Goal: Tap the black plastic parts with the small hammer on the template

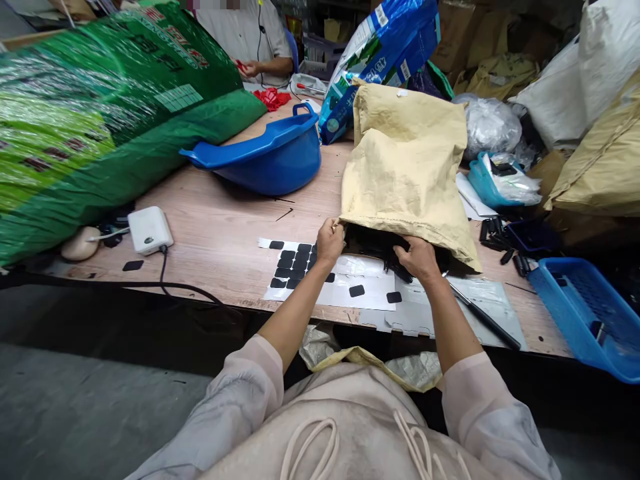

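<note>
A tan woven sack (405, 173) lies on the table with its mouth facing me and black parts (373, 241) showing in the dark opening. My left hand (330, 243) is closed on the left corner of the sack's rim. At the right of the mouth, my right hand (420, 257) has curled fingers beside the black parts; what they grip is partly hidden. Below the hands lies a white sheet (340, 291) bearing several black rounded stickers (295, 263). A black-handled tool (487, 320) rests on a grey plastic sheet (500, 300) to the right.
A blue basin (275, 157) stands behind left, near a large green sack (150, 87). A white box (150, 230) with a cable sits at left. A blue basket (590, 313) overhangs the right front edge. Across the table sits another person (245, 40), near red material (273, 99).
</note>
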